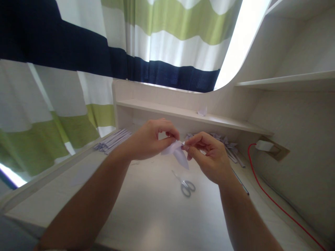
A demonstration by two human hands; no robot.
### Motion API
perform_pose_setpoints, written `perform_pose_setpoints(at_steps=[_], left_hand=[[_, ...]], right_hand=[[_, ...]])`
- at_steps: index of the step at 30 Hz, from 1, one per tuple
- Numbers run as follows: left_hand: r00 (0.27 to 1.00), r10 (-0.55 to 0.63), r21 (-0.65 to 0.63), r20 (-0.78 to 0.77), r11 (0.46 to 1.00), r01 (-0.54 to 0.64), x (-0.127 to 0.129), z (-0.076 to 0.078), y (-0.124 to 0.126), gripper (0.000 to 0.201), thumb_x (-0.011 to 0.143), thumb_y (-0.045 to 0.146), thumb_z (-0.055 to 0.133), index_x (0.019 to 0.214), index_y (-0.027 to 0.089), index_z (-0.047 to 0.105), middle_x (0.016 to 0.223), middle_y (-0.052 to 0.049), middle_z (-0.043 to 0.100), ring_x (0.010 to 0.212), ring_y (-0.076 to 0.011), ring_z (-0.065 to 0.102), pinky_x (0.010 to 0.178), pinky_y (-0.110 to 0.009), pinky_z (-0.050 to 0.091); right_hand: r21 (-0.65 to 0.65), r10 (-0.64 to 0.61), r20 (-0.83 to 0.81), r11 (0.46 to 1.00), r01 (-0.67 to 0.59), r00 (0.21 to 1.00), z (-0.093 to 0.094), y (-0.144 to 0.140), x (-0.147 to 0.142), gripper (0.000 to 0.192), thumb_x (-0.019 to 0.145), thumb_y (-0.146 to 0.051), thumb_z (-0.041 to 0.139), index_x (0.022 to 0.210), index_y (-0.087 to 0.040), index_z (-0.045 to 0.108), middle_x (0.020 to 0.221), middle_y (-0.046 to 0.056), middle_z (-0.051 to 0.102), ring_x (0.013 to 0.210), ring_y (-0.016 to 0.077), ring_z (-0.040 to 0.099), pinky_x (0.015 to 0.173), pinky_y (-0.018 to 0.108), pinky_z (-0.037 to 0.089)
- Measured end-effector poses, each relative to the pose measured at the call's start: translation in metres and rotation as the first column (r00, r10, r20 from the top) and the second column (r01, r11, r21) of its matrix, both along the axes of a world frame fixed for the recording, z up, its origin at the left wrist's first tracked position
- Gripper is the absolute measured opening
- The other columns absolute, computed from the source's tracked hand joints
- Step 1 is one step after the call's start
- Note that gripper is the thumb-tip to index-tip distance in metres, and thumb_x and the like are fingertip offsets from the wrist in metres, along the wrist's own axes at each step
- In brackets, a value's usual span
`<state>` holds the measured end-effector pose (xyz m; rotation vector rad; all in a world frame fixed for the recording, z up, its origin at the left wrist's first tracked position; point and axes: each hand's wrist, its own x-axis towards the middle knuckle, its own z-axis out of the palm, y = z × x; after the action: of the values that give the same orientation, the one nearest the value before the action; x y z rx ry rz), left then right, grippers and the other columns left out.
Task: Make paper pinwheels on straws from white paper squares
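I look through a single view worn on the person's head, set above the near edge of the smooth, pale worktop [157, 218]. It faces forward and down, toward the far edge and the striped white, green and navy fabric curtains [167, 52] beyond, with the bare left hand [150, 139] and bare right hand [213, 160] close, mid-view.

Overexposed window [243, 42], glare on desk [146, 212], slight blur

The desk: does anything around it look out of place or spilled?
Nothing looks spilled or damaged. Slightly odd: one white paper piece sits alone on the shelf, apart from the folded pieces bunched on the desk.
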<state>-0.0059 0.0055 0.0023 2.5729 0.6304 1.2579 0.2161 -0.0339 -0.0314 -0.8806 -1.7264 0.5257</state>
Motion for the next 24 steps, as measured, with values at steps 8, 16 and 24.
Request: perform_pose_setpoints(at_steps=[8,16,24], left_hand=[[1.000,-0.004,-0.018,-0.016,1.000,0.004,0.0004,0.0003,-0.0006,0.010,0.089,0.013,0.069,0.088,0.020,0.075,0.089,-0.001,0.073,0.084,-0.0150,0.066,0.080,-0.029,0.050],[0.999,-0.021,-0.028,-0.025,0.999,0.020,0.0004,0.0005,-0.0002,0.008,0.092,0.017,0.069,0.089,0.021,0.076,0.088,0.000,0.073,0.082,-0.0138,0.066,0.079,-0.027,0.049],[0.992,-0.127,-0.121,-0.009,0.985,0.125,-0.0017,0.0034,-0.0016,0.011,0.093,0.017,0.067,0.092,0.019,0.078,0.087,-0.002,0.073,0.081,-0.0137,0.067,0.076,-0.026,0.049]], right_hand=[[0.023,-0.029,0.058,0.999,0.028,0.998,0.0005,-0.0011,0.0005,0.003,0.088,-0.020,0.073,0.086,-0.021,0.071,0.076,0.001,0.072,0.064,0.0154,0.066,0.060,0.030,0.052],[-0.003,-0.002,0.026,1.000,0.002,1.000,0.0013,-0.0017,0.0002,0.004,0.088,-0.020,0.074,0.086,-0.020,0.071,0.076,0.001,0.073,0.065,0.0154,0.068,0.063,0.030,0.053],[-0.038,0.146,-0.052,0.988,-0.148,0.988,-0.0023,0.0030,0.0046,0.006,0.088,-0.022,0.078,0.088,-0.020,0.072,0.080,0.002,0.074,0.066,0.0143,0.067,0.063,0.029,0.053]])
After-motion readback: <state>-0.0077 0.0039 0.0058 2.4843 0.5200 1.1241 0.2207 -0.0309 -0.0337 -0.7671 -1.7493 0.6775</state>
